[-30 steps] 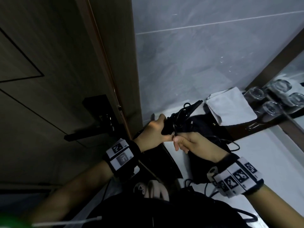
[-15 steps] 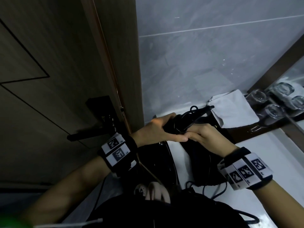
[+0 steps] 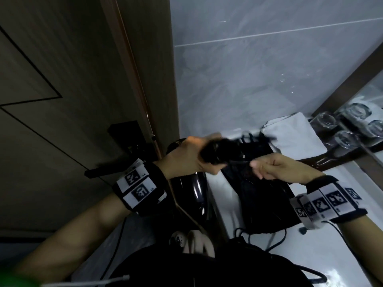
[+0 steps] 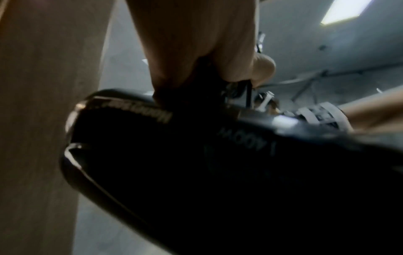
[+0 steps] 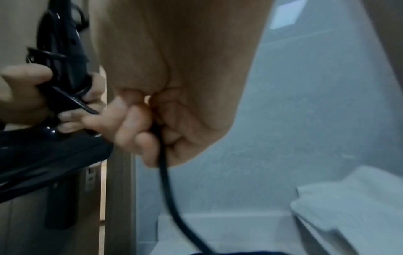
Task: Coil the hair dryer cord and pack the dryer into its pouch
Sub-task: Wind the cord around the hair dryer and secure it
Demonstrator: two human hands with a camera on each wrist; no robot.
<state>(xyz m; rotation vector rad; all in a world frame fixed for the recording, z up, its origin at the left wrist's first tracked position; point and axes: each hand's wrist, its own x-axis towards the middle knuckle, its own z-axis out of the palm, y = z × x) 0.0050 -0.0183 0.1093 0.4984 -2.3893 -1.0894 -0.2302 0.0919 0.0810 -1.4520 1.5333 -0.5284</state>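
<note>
My left hand grips the handle of the black hair dryer, with turns of black cord wound around the handle. The dryer's glossy body fills the left wrist view below my curled fingers. My right hand sits just right of the handle and pinches the loose black cord, which hangs down from my curled fingers. In the right wrist view the wrapped handle stands at the left. A black pouch lies on the white counter under both hands.
A wooden door with a black lever handle stands at the left. A folded white cloth lies at the back of the counter. Several glasses stand beside a mirror at the right. The grey tiled wall rises behind.
My right hand has drawn away to the right of the handle with the cord in it. The dryer handle has tipped and now looks blurred.
</note>
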